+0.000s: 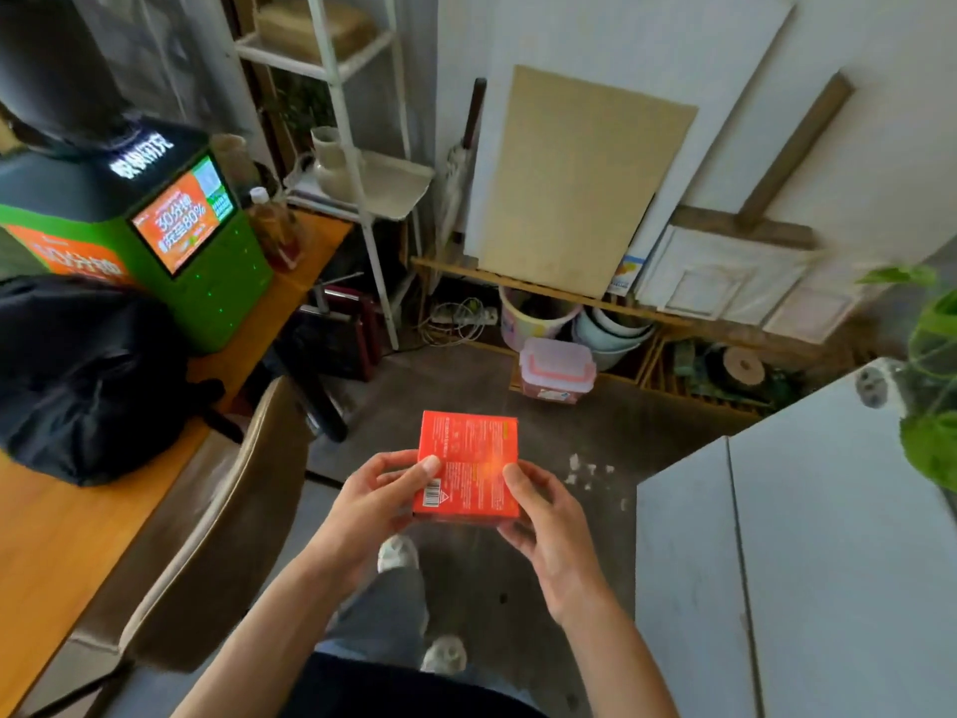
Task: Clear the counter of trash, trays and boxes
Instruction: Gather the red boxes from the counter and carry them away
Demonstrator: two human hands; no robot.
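Head view: both hands [373, 505] [549, 526] grip closed red box [468, 466].

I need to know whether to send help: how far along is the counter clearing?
Done: nothing here shows finished clearing. In hand: the left hand and right hand both grip a red box held over the floor. Left: the box is not yet put anywhere, and no bin shows. A black bag sits on the wooden counter.
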